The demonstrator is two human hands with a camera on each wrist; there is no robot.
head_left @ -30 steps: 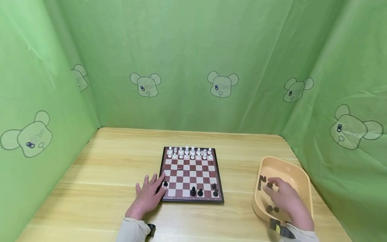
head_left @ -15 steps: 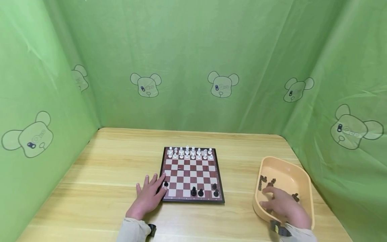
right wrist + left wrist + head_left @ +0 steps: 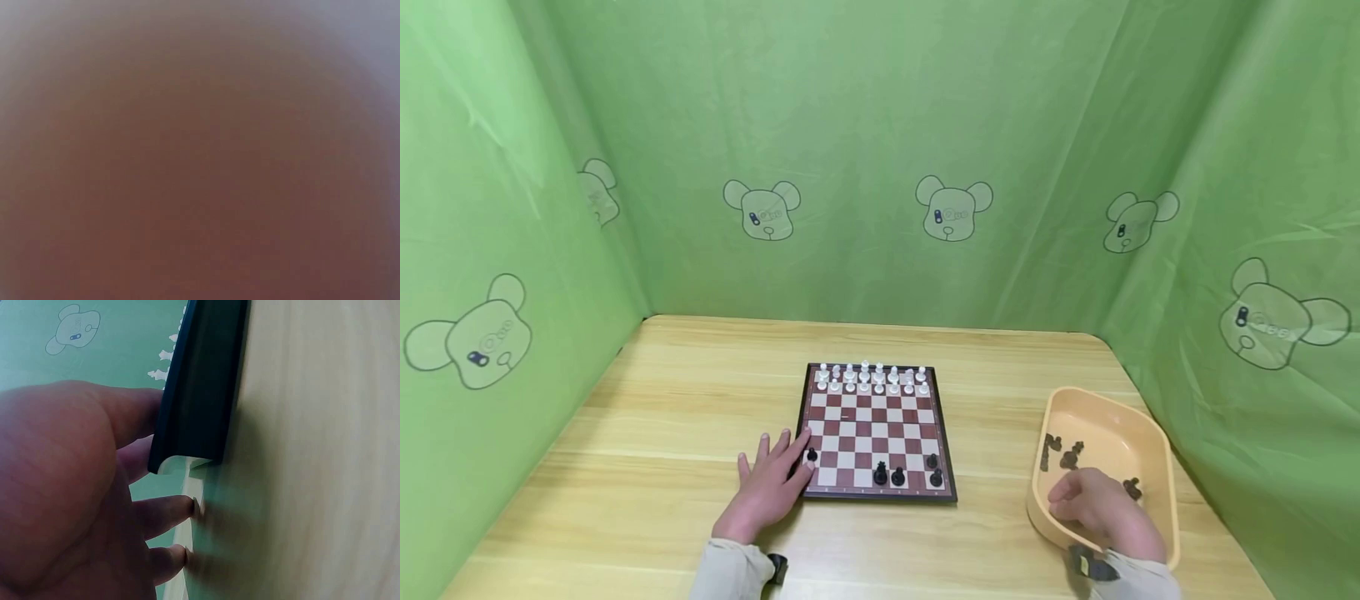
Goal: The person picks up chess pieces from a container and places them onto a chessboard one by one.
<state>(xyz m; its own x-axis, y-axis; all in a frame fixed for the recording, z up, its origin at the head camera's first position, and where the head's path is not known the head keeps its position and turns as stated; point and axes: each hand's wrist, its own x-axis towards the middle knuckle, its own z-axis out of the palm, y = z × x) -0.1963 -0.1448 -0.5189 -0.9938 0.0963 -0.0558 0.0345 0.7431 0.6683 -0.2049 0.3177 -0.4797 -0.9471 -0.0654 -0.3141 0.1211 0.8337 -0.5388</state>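
Note:
My left hand (image 3: 767, 492) rests with spread fingers at the left edge of the chessboard (image 3: 856, 444), index finger and thumb reaching onto it beside a black pawn (image 3: 812, 455). In the left wrist view the board's dark side (image 3: 203, 381) lies against that hand's fingers. Also on the near rows stand a black king (image 3: 881, 474) and a few other black chess pieces (image 3: 936, 478). Inside the orange tray (image 3: 1167, 475) is my right hand (image 3: 1105, 508), its fingers bent downward. Its fingertips are partly hidden, so I cannot tell whether they pinch a piece. The right wrist view is a blur.
White chess pieces (image 3: 864, 387) fill the two far rows of the board. Several black chess pieces (image 3: 1070, 456) lie in the tray, another (image 3: 1132, 488) near its right wall. Green cloth walls (image 3: 857, 275) surround the wooden table (image 3: 715, 375) at the back and sides.
My right hand has moved nearer within the tray and its fingers have drawn together, uncovering black pieces farther back and at the right. The left hand has stayed in place.

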